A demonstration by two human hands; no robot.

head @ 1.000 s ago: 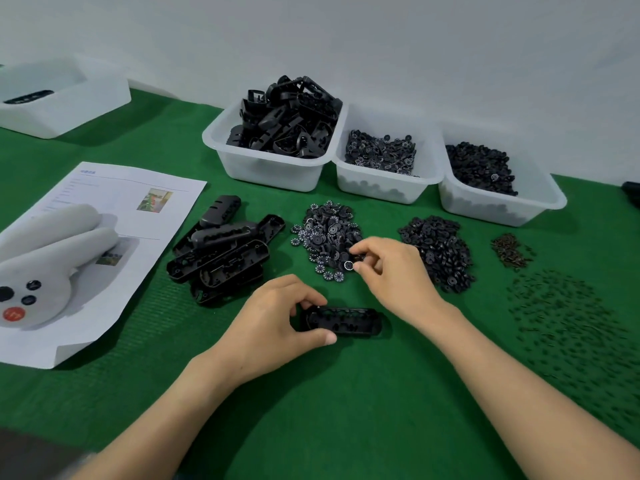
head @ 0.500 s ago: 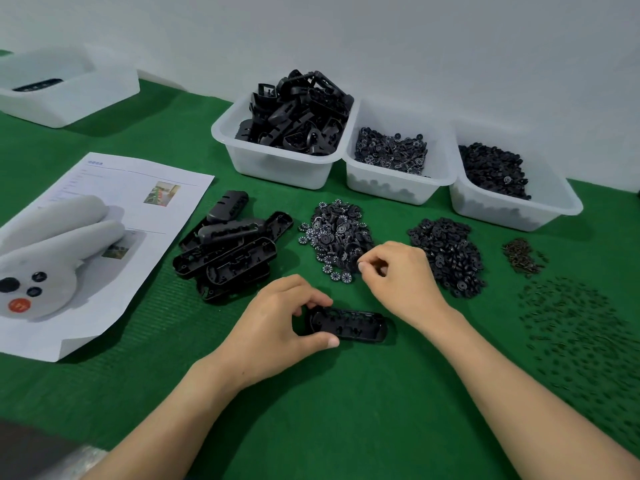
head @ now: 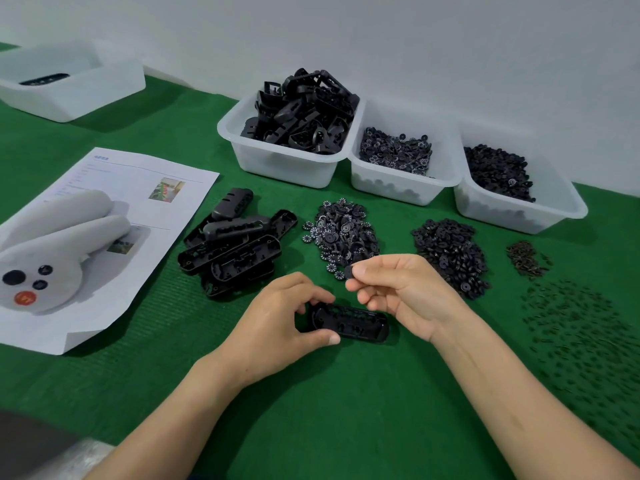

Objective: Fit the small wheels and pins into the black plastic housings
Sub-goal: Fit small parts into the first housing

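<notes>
A black oblong housing (head: 349, 322) lies open side up on the green mat, and my left hand (head: 277, 337) grips its left end between thumb and fingers. Just above its right end, my right hand (head: 401, 292) pinches a small black wheel (head: 349, 271) between thumb and forefinger. Behind it lies a heap of toothed wheels (head: 341, 233). A second heap of plain black wheels (head: 450, 254) sits to the right. Dark pins (head: 581, 341) are scattered at the far right. A stack of empty housings (head: 235, 251) lies to the left.
Three white bins stand at the back: one with housings (head: 287, 164), one with toothed wheels (head: 398, 181), one with black wheels (head: 519, 209). A small brown heap (head: 526, 259), a printed sheet (head: 114, 216) under a grey device (head: 52, 258), and another bin (head: 69, 81) lie around.
My right hand has lifted off the toothed wheel heap with one wheel pinched and drawn back toward the housing. My left hand still holds the housing in place.
</notes>
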